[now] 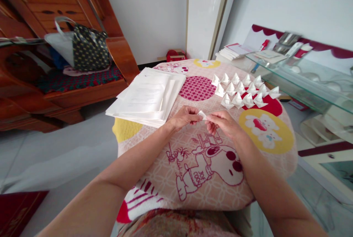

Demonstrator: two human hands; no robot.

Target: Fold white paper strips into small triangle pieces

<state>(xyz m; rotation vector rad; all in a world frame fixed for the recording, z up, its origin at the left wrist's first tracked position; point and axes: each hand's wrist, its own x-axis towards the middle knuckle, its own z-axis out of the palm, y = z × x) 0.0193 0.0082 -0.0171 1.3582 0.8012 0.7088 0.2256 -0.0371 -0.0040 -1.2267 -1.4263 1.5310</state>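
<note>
Between my two hands, above the middle of the table, is a small folded piece of white paper (202,114). My left hand (186,116) pinches its left side with thumb and fingers. On the opposite side my right hand (221,121) grips it with thumb and forefinger. The paper's exact shape is partly covered by the fingers. Beyond my right hand, several white folded paper boats (237,99) stand in rows. Left of my left hand lies a stack of white paper sheets (146,95), the top ones printed, with a thin stick-like item on them.
A patterned cloth (204,196) covers the round table. A glass shelf (306,78) holding cups and other items adjoins the right side. At the left stands a wooden bench (82,93) with a dotted bag (89,47) on it.
</note>
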